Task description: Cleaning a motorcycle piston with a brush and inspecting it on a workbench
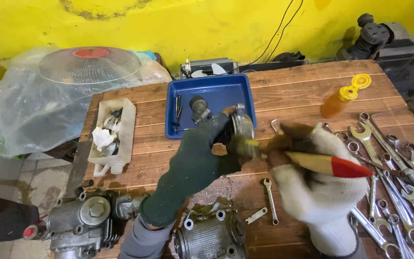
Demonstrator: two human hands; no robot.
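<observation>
On a workbench of reddish wooden planks (303,91), scuffed and stained, standing against a rough yellow wall (207,24), work is going on. Far left, a fan grille with a red hub (90,64) is sitting wrapped in clear crinkled plastic off the bench edge. Next along, a cut-open white plastic jug (112,136) is lying on its side, holding crumpled rags and small parts. Near the front edge, a grey cast-metal engine block (89,220) with ribbed fins is resting beside a second ribbed metal casing (210,236). A shallow blue plastic tray (216,93) is lying mid-bench, carrying bolts and a dark round part. Over its front edge the left hand (200,158), in a dark green knit glove, is gripping a round metal part (241,125) and lifting it clear of the planks. The right hand (312,180), in a grimy white knit glove, is closing around a wooden brush with a red tip (329,164), its bristles touching that part; the motion is blurring both. A small spanner (270,200) is lying below the hands. Further right, an orange squeeze bottle with a yellow flip cap (343,98) is lying tilted, and a spread of shiny steel spanners (398,182) is crowding the right edge.
</observation>
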